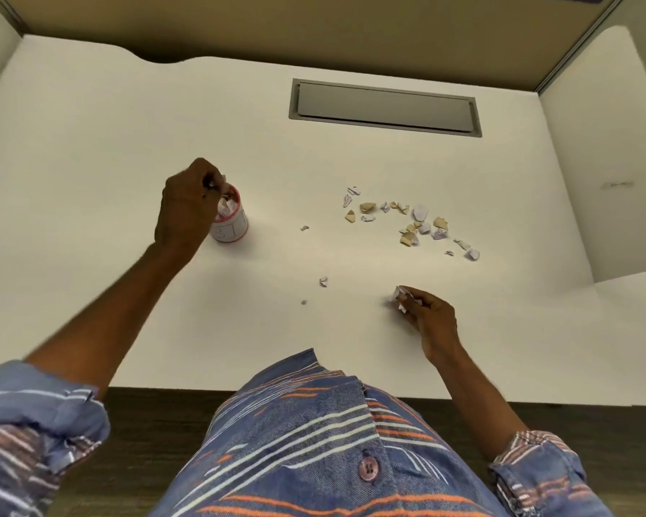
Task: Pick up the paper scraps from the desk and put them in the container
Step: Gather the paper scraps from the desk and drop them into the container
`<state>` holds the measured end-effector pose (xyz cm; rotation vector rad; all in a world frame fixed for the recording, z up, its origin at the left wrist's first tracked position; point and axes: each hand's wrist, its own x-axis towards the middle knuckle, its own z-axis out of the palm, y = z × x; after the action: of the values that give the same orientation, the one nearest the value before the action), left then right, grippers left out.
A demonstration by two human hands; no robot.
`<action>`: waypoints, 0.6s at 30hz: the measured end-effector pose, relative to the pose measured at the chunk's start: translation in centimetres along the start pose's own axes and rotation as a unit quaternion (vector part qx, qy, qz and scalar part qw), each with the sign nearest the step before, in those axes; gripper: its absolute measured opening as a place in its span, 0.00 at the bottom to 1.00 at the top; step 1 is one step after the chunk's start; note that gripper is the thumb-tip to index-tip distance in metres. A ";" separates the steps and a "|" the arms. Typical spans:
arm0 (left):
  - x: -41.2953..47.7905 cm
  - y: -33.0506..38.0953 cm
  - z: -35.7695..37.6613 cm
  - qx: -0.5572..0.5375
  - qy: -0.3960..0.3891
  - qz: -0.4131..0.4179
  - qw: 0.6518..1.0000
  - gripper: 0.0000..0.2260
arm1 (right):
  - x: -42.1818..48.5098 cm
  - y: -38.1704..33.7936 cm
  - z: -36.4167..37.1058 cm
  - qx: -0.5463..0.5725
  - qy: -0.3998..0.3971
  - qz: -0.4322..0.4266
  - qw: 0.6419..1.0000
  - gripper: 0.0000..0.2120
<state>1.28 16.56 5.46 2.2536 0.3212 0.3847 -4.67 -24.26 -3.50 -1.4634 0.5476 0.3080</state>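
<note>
Partway through, the left hand (191, 203) seems to pinch a scrap (223, 178) over the part-filled container (234, 226), the right hand (431, 316) pinches a crumpled piece (401, 294) on the desk (127, 143), and a scattered pile of scraps (420, 211) waits further right.

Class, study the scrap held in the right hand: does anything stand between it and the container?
No barrier. Between the held scrap in the right hand and the container lies open desk with small loose scraps. The left hand is at the container's mouth, partly covering it.
</note>
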 end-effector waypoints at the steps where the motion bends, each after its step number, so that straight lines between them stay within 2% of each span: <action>1: 0.4 -0.5 -0.1 0.017 -0.023 -0.008 1.000 0.04 | -0.1 0.0 0.3 0.002 0.003 0.003 1.000 0.11; 5: 0.9 -1.7 -0.1 0.061 -0.085 -0.014 0.994 0.05 | -0.3 -0.1 1.4 0.001 0.012 0.007 1.000 0.12; 10: 0.9 -2.5 -0.2 0.068 -0.084 0.008 0.994 0.09 | -0.8 -1.2 3.4 0.003 0.003 0.002 1.000 0.08; 13: 1.0 -3.1 -0.8 0.038 -0.074 0.006 0.997 0.16 | -0.8 -2.6 6.2 -0.008 -0.032 -0.010 0.999 0.06; 18: 1.1 -3.9 -1.3 0.009 -0.072 -0.008 0.997 0.16 | -0.8 -6.3 15.0 -0.034 -0.129 -0.042 0.990 0.11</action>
<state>1.36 20.35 3.45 2.2795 0.2692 0.2110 0.34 -10.02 2.55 -1.4803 0.2690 0.4450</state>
